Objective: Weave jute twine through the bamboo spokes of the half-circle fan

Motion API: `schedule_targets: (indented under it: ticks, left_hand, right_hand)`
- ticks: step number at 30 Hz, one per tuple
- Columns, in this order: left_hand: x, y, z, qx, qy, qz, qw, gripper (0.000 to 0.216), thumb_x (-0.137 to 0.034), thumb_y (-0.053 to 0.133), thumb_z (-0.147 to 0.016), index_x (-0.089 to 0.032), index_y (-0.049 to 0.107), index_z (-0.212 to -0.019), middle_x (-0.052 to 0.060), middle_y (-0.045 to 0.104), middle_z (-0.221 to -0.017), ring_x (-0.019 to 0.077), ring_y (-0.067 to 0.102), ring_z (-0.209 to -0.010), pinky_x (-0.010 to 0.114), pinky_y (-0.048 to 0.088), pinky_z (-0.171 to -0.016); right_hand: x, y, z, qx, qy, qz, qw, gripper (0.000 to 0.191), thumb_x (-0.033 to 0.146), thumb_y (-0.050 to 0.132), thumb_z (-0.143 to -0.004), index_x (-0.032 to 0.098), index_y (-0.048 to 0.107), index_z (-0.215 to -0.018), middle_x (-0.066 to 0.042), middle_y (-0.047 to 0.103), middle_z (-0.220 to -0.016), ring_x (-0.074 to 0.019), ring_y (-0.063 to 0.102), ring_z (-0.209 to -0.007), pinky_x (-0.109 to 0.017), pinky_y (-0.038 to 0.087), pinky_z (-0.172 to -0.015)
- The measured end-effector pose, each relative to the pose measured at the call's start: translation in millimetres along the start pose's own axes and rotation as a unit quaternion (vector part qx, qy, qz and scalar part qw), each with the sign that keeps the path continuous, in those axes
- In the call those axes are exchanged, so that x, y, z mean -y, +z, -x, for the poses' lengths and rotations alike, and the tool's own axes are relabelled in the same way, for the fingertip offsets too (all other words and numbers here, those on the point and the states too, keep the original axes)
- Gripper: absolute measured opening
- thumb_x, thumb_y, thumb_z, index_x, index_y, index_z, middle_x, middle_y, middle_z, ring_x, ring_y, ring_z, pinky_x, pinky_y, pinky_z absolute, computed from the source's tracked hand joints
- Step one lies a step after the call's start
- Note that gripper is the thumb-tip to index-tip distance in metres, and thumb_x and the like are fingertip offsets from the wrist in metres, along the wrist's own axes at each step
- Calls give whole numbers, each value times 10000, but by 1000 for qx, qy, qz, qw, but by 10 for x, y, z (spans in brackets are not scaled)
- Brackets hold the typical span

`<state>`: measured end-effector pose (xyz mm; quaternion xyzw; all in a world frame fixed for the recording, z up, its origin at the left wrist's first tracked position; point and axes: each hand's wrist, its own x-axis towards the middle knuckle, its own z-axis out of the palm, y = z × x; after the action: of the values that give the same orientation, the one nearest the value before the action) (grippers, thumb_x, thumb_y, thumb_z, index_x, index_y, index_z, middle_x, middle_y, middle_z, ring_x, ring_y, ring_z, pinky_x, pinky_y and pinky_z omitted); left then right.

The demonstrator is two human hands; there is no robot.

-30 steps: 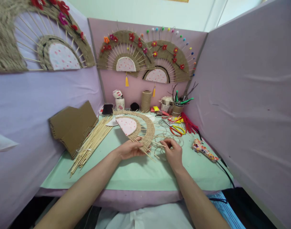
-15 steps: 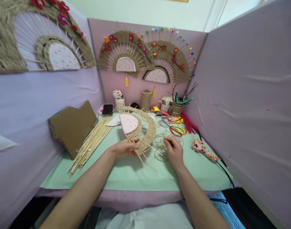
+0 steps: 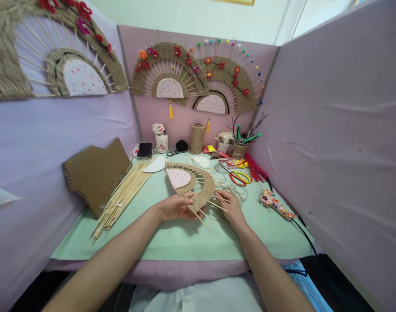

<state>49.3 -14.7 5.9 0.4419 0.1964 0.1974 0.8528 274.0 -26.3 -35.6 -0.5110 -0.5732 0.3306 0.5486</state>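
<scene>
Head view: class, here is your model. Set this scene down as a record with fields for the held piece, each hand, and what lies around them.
Held piece: curved woven fan with a dotted half-disc
Left hand: holds the fan near its lower edge
Right hand: by the fan's right side, near protruding sticks; grip unclear
Left on table: stick bundle, brown cardboard
Right on table: scissors, patterned corded tool
Back of table: twine spool

Cardboard (image 3: pixel 95 173) sat at left, smartphone (image 3: pixel 145 150) at the back beside a white jar (image 3: pixel 162 143). Scissors (image 3: pixel 234 173) lay right of centre, floral-print glue gun (image 3: pixel 276 203) farther right. Flower-trimmed fans (image 3: pixel 168 53) hung on the pink back panel (image 3: pixel 186 119).
</scene>
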Motion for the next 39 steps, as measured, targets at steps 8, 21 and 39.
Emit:
schedule_targets:
  ticks: [8, 21, 39]
  left_hand:
    - [-3, -1, -156, -146, 75, 158, 974, 434, -381, 514, -848, -83, 526, -1163, 164, 670, -1007, 256, 645, -955, 364, 472, -883]
    - [-92, -240, -179, -302, 163, 237, 909, 599, -517, 372, -862, -52, 480, -1224, 176, 681, -882, 277, 666, -819, 418, 513, -768]
    - [-220, -172, -41, -289, 129, 176, 932, 506, -271, 513, -815, -72, 446, -1274, 133, 705, -826, 215, 674, -611, 231, 511, -422]
  right_hand:
    - [126, 19, 57, 15, 42, 2, 999, 341, 367, 522, -771, 194, 701, -1003, 26, 530, -469, -119, 405, -393, -238, 322, -392]
    - [32, 22, 30, 26, 33, 31, 999, 304, 361, 541, -751, 187, 709, -935, 23, 543, -502, -118, 392, -426, -236, 304, -424]
    - [117, -26, 75, -53, -49, 62, 995, 272, 427, 574, -775, 171, 646, -716, -27, 632, -681, -163, 539, -645, -274, 417, -623]
